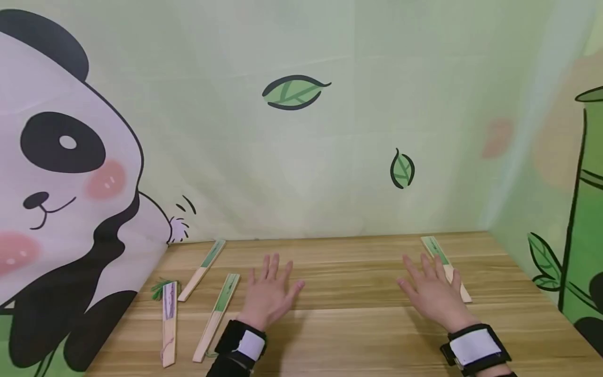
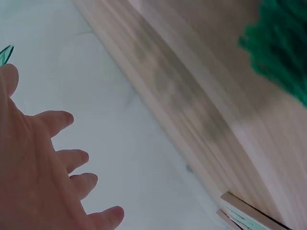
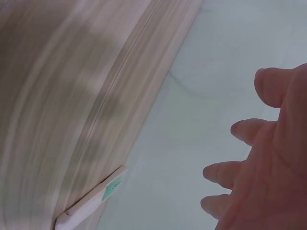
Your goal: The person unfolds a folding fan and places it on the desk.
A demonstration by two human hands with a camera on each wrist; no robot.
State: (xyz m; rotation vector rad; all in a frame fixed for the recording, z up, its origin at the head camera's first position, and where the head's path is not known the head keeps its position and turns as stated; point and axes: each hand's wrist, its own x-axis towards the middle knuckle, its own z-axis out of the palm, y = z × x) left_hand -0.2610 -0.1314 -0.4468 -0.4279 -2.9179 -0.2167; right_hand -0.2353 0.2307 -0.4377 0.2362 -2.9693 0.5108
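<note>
My left hand (image 1: 267, 296) is held over the wooden table with its fingers spread, nothing in it. Nearest to it lies a folded hand fan (image 1: 216, 318) with a green printed part. Further left are another green-printed folded fan (image 1: 202, 270) and a purple-printed one (image 1: 169, 324). A green tassel (image 1: 162, 289) shows beside the purple fan. My right hand (image 1: 435, 296), also with spread fingers and holding nothing, partly covers a fourth folded fan (image 1: 434, 247). Its end (image 3: 91, 201) shows in the right wrist view. A blurred green tassel (image 2: 285, 48) fills the left wrist view's upper right corner.
The light wooden table (image 1: 348, 335) ends at a pale green cloth backdrop (image 1: 348, 183) at the back. A panda (image 1: 61, 173) is printed on its left side, bamboo (image 1: 589, 235) on its right. Each wrist wears a black strap (image 1: 242, 340) with a white patch.
</note>
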